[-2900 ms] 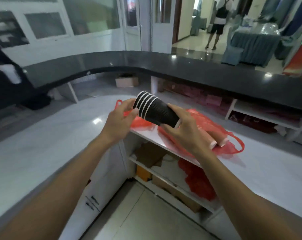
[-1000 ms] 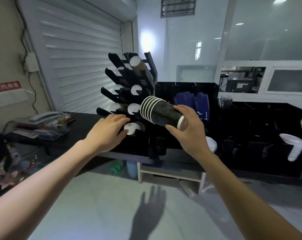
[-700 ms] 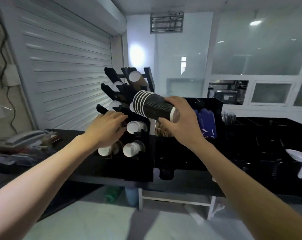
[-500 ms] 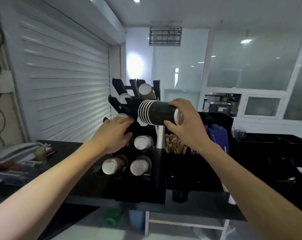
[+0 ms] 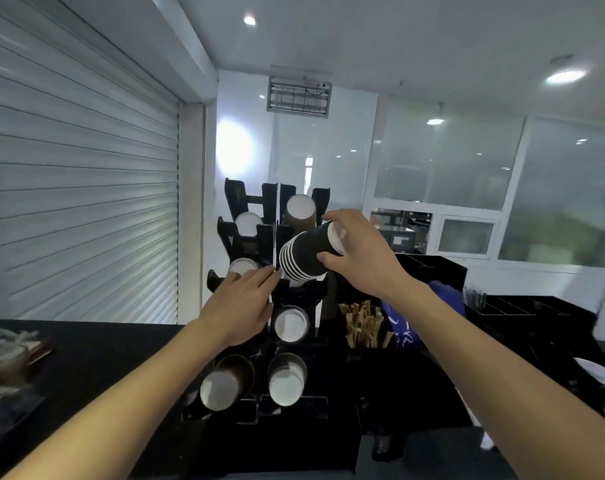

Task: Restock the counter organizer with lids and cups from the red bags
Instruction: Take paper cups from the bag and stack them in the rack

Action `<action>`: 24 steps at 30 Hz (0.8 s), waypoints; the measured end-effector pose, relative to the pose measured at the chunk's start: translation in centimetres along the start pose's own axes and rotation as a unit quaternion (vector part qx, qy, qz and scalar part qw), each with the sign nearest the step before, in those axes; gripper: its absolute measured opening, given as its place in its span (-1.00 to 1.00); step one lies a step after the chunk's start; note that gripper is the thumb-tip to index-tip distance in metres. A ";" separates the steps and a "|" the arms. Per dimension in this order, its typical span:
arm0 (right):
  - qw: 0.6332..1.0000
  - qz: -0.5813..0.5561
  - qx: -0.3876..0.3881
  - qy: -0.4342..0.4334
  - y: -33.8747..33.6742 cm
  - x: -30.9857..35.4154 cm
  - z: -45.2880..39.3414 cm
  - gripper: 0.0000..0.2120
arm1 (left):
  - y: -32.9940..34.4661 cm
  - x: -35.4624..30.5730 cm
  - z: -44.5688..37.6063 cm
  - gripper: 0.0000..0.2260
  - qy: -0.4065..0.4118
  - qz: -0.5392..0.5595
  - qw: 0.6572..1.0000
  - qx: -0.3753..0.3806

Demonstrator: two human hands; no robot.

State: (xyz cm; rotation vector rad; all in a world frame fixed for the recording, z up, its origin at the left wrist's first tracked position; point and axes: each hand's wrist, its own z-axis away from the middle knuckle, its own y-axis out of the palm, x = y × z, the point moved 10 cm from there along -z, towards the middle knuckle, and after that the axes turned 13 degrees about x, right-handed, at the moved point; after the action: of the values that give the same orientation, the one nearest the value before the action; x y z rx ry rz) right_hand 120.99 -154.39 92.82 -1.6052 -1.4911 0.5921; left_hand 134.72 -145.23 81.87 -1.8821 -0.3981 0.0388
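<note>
Organizer at bench back edge, slots holding cups. Right hand grip clamped on cup stack, tilted at a middle slot. Left hand fingers relaxed, resting on organizer.

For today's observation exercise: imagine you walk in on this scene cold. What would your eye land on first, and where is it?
First, the stack of black cups at the centre, held tilted by the right hand with its open end toward the black cup rack. Next, the left hand resting on the rack's front, just below the stack. Then the white cup bottoms poking out of the rack's lower slots, and the wooden stirrers to their right.
</note>
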 end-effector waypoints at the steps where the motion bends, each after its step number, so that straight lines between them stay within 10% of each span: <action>1: 1.000 0.006 0.009 0.003 0.4 0.0 -0.6 -0.41 | 0.2 0.0 -0.1 -0.45 0.005 0.007 1.000 -0.003; 24: 0.967 0.196 0.164 0.021 10.2 -0.6 -4.5 -0.28 | 1.1 0.3 -0.3 -0.46 0.033 0.039 0.998 -0.046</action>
State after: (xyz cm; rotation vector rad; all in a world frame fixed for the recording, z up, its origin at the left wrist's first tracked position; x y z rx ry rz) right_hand 130.26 -155.46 86.70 -1.6390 -0.9825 0.9656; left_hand 135.38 -145.70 81.01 -1.9837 -0.2863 0.0110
